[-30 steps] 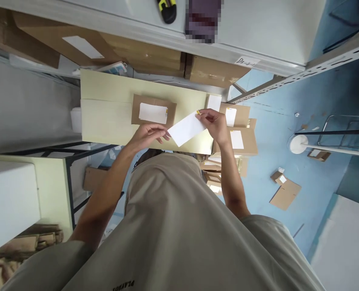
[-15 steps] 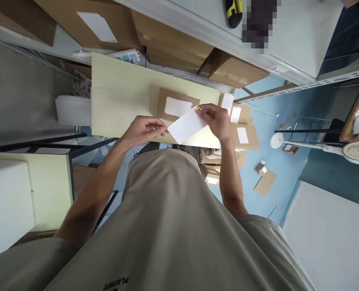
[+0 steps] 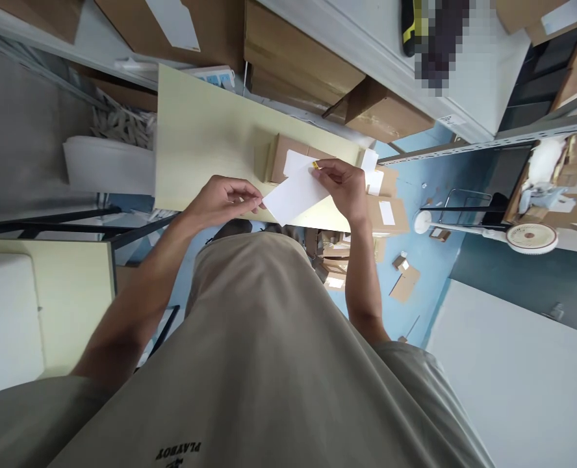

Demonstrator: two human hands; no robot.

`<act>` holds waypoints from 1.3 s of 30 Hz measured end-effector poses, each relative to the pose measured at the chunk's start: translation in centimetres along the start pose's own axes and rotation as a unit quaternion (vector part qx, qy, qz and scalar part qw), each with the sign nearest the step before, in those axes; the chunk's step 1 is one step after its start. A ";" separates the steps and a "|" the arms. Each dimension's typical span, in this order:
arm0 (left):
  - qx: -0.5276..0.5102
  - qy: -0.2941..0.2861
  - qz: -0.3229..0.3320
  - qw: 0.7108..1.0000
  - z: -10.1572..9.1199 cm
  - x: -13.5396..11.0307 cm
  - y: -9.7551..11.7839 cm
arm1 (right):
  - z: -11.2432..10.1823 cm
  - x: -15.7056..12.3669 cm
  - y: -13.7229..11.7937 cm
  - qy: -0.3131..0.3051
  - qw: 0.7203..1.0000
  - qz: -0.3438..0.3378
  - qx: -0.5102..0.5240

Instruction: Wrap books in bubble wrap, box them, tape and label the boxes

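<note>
A white rectangular label (image 3: 294,196) with a yellow mark at its upper corner is held over the front of the pale yellow table (image 3: 201,130). My right hand (image 3: 344,185) pinches its upper right part between thumb and fingers. At the lower left corner, my left hand (image 3: 223,200) has thumb and fingertip closed on the label's edge. Just behind the label lies a flat cardboard box (image 3: 279,151) on the table. It carries a white label of its own, which the held one partly covers.
Large cartons (image 3: 303,55) stand behind the table under a grey shelf (image 3: 481,84). Labelled boxes (image 3: 388,218) are at the table's right end. A white bin (image 3: 110,166) stands at left, a white fan (image 3: 532,238) at right. Cardboard pieces (image 3: 405,284) lie on the blue floor.
My view has shifted, so the bin and fan sit further left. Both hands still hold the label, which now overlaps the label on the box more closely in view.
</note>
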State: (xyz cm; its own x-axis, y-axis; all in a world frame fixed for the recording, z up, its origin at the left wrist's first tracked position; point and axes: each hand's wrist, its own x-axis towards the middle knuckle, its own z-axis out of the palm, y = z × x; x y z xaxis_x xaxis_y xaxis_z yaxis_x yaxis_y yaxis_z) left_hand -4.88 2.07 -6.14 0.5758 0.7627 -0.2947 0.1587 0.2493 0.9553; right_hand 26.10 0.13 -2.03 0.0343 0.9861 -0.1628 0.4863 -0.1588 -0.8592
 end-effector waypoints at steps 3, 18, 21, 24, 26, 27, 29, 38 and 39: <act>-0.003 -0.003 0.005 1.000 -0.4 -0.5 -0.5 | 1.1 -0.3 -0.5 0.024 0.998 -0.003 -0.054; 0.073 0.070 0.022 0.995 0.2 -3.2 -2.1 | 10.7 -5.6 -5.6 -0.058 0.996 0.016 -0.061; 0.086 0.064 0.022 0.994 0.1 -3.4 -2.2 | 10.8 -5.7 -5.6 -0.064 0.996 0.022 -0.060; 0.094 0.053 0.026 0.994 0.0 -3.5 -2.3 | 10.9 -5.8 -5.4 -0.054 0.997 0.024 -0.051; 0.096 0.047 0.028 0.994 0.0 -3.5 -2.3 | 11.1 -6.0 -5.2 -0.048 0.998 0.021 -0.043; 0.097 0.045 0.030 0.994 0.0 -3.4 -2.3 | 11.2 -6.1 -5.0 -0.047 0.998 0.019 -0.040; 0.104 0.041 0.037 0.993 0.0 -3.4 -2.3 | 11.3 -6.3 -4.8 -0.047 0.998 0.016 -0.037; 0.126 0.052 0.042 0.990 0.2 -3.4 -2.1 | 11.9 -6.7 -4.7 -0.041 0.999 0.032 -0.012; 0.123 0.055 0.039 0.990 0.3 -3.4 -2.2 | 12.1 -6.7 -4.7 -0.040 0.999 0.036 -0.006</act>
State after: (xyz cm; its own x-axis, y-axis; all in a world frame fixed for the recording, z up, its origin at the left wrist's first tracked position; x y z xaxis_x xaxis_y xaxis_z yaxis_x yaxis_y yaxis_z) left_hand -6.94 -1.25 -7.24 0.5057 0.8375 -0.2069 0.3158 0.0434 0.9478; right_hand 13.02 -6.36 -2.74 -0.0011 0.9650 -0.2623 0.4949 -0.2274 -0.8387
